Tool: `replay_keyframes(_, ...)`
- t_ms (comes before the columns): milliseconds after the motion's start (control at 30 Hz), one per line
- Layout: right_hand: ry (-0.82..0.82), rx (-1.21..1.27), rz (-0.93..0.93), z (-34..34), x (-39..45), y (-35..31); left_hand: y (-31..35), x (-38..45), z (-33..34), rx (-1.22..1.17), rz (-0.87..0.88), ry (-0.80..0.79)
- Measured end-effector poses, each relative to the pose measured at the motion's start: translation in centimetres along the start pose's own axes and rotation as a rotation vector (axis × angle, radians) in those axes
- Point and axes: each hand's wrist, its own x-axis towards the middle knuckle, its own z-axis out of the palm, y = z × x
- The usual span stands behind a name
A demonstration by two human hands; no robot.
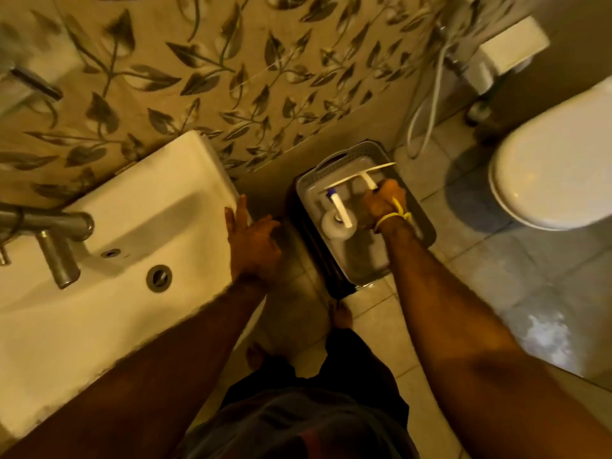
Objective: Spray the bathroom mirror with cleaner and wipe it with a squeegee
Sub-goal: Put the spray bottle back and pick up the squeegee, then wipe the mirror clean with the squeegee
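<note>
A grey basket (420, 223) stands on the floor against the wall, between the sink and the toilet. My right hand (382, 203) reaches into it and is closed around the handle of a white squeegee (359, 175), whose blade lies across the basket's far end. A white spray bottle (337, 217) lies in the basket just left of that hand. My left hand (251, 236) hovers with fingers spread beside the right edge of the sink and holds nothing. The mirror is not in view.
A white sink (132, 233) with a metal tap (59, 246) fills the left. A white toilet (556, 167) stands at the right, with a hose (427, 104) on the leaf-patterned wall. My bare feet (341, 316) rest on the tiled floor.
</note>
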Motion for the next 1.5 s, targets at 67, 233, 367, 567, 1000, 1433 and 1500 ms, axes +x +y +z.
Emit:
replay_keyframes(67,0.088,0.065,-0.008,-0.5,-0.4,0.4,-0.3,0.2,0.1,0.016,-0.064,-0.053)
replay_keyframes(233,0.28,0.29,-0.064,-1.1,-5.2,1.2,0.4,-0.4,-1.0,0.022,-0.002,-0.021)
replay_keyframes(367,0.377,0.395,-0.186,-0.5,-10.7,-0.1,0.3,-2.4,-3.4,-0.05,0.096,-0.031)
replay_keyframes(567,0.363,0.466,-0.42,1.1,-19.1,-6.0,-0.9,-9.0,-9.2,-0.26,0.203,0.19)
replay_keyframes(1000,0.293,0.726,-1.218,5.2,-37.7,-20.5,-11.5,-11.1,-31.0,-0.24,0.245,0.986)
replay_keyframes(1433,0.211,0.734,-1.654,2.7,-50.4,-39.2,-19.6,-9.1,-57.2,-0.002,0.193,1.438)
replay_keyframes(1500,0.221,0.715,-1.708,1.7,-50.5,-41.0,-21.3,-8.9,-60.0,0.035,0.179,1.495)
